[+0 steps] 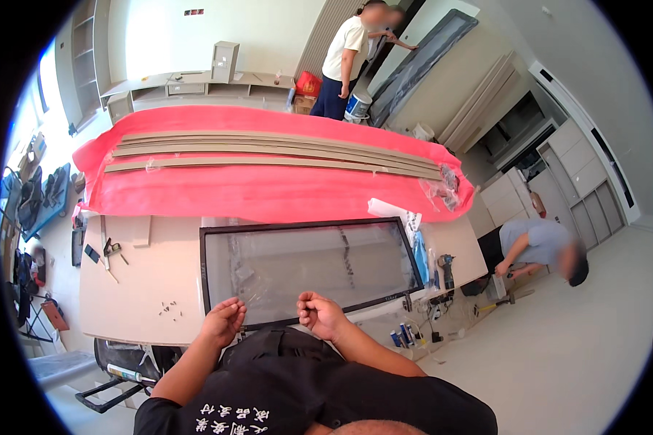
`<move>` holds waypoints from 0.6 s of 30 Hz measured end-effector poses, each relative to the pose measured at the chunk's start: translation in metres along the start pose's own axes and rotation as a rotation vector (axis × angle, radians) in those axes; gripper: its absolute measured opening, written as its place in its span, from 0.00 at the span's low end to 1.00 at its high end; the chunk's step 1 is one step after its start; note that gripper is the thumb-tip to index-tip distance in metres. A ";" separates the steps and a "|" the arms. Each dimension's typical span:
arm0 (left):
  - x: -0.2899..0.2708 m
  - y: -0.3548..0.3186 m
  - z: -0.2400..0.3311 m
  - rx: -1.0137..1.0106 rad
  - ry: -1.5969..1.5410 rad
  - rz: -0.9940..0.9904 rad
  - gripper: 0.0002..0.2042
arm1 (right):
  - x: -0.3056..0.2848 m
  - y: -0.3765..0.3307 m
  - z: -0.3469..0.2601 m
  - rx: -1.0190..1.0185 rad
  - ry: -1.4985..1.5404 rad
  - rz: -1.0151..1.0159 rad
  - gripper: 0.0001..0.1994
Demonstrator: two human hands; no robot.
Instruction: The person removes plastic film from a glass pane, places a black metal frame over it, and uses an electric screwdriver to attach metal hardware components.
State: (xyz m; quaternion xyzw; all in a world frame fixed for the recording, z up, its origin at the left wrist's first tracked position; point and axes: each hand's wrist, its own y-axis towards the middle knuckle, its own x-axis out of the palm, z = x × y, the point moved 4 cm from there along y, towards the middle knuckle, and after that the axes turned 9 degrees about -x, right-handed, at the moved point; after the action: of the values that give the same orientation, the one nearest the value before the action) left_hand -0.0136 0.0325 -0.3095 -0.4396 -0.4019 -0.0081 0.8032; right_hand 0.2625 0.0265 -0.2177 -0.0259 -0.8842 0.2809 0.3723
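Note:
A black-framed glass door panel [283,264], with clear film over it, lies on the pale table [141,272] in front of me. My left hand [226,319] hovers by the panel's near left corner, thumb and fingers pinched together; anything between them is too small to make out. Over the near edge of the frame, my right hand [321,315] is closed with its fingers curled. A tiny dark spot shows at those fingertips, but I cannot tell what it is. Several small screws or similar bits [169,310] lie scattered on the table left of my left hand.
Long beige strips [268,148] rest on a pink-covered surface [268,196] beyond the panel. A cordless drill [446,270] and blue-white packaging [420,254] sit at the right. Hand tools [110,249] lie left. One person [540,250] bends at right; others [345,54] stand far back.

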 end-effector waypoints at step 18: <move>-0.125 0.009 0.041 0.268 -0.103 0.225 0.17 | -0.019 0.005 0.017 -0.033 -0.064 -0.077 0.09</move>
State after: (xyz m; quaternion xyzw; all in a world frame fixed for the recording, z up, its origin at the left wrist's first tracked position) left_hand -0.1216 0.0245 -0.3855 -0.3706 -0.3883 0.1578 0.8288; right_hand 0.2637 0.0173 -0.2420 0.0108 -0.9006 0.2523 0.3537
